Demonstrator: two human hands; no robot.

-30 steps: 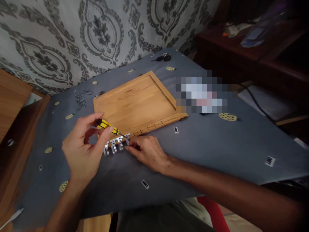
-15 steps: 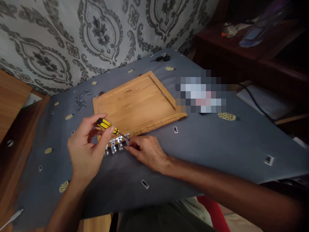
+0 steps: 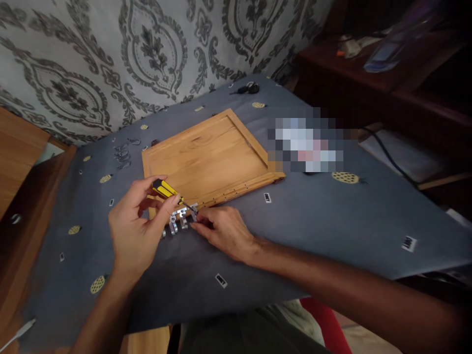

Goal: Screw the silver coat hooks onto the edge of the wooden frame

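My left hand (image 3: 134,228) is closed around the yellow-and-black handle of a screwdriver (image 3: 168,191). The shaft slants down to the right, its tip at a small silver metal hook (image 3: 194,212) on the near edge of a framed wooden board (image 3: 199,152). Fingertips of my right hand (image 3: 226,233) pinch that same hook from the right; they partly hide it. Several similar silver hooks (image 3: 183,219) line the edge to the left, some behind my left thumb. A row of small dark holes (image 3: 228,193) runs along the edge to the right.
Loose dark metal pieces (image 3: 122,155) lie left of the board on the grey patterned cloth (image 3: 295,231). A black object (image 3: 249,88) is near the back wall. Right of the board, something is blurred out. A clear bottle (image 3: 383,59) lies on the dark furniture.
My left hand and the screwdriver have shifted slightly right, with the handle tilted a little steeper. My right hand stays in place at the hook.
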